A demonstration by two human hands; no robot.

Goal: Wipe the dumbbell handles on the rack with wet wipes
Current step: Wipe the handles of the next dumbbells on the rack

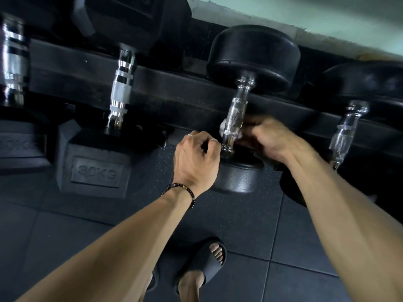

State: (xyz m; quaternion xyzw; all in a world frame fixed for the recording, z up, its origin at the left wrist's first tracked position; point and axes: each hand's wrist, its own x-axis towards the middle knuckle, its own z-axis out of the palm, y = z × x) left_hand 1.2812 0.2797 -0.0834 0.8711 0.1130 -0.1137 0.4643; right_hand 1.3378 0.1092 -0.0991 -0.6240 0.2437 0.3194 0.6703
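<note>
Right hand (269, 136) pinched white wet wipe (222, 125) round knurled chrome dumbbell handle (234, 118) (to scrub) | left hand (196, 158) curled, steadying, grip unclear.

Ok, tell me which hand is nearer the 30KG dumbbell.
Left. The left hand hovers just right of the 30KG dumbbell; the right hand sits farther right, beyond the chrome handle.
</note>
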